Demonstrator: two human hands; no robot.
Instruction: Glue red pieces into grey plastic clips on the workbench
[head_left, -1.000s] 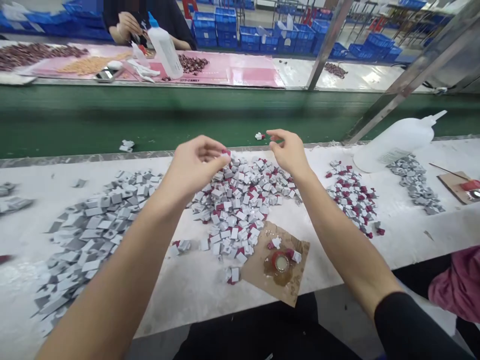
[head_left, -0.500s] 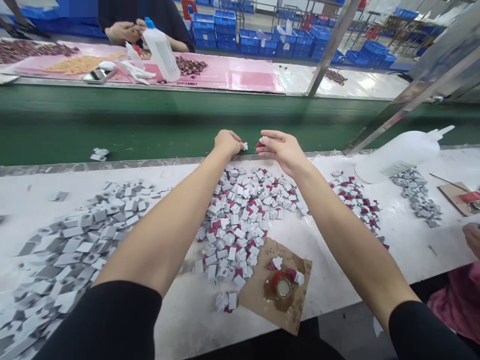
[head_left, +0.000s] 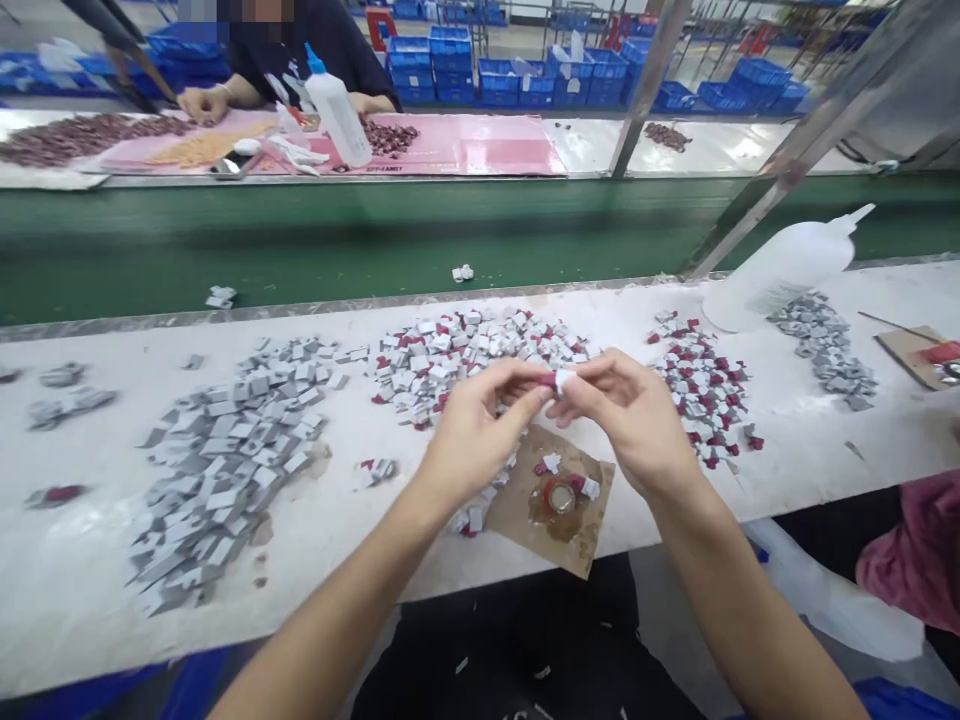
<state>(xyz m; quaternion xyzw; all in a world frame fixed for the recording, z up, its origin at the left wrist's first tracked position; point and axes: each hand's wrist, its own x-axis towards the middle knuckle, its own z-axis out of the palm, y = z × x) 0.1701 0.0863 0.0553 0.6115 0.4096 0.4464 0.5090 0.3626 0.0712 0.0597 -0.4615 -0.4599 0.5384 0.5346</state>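
My left hand (head_left: 484, 425) and my right hand (head_left: 634, 415) meet above the table, fingertips pinched on a small white and dark red piece (head_left: 556, 380) between them. The fingers partly cover it, so its exact shape is hidden. Just behind the hands lies a heap of white and dark red pieces (head_left: 480, 340). Below them is a square of brown cardboard (head_left: 517, 515), bearing a small round red-rimmed cap (head_left: 559, 496) in a wet brown patch and a few pieces beside it.
Grey blocks (head_left: 225, 460) are heaped at left, more red and white pieces (head_left: 709, 390) at right. A white squeeze bottle (head_left: 780, 265) leans near a metal post (head_left: 750, 225). Small white pieces (head_left: 463, 272) lie on the green belt (head_left: 337, 245). A person (head_left: 315, 60) sits across it.
Both hands have drawn back from the green belt towards me and come together on one piece. A white piece now lies on the belt where my left hand was.
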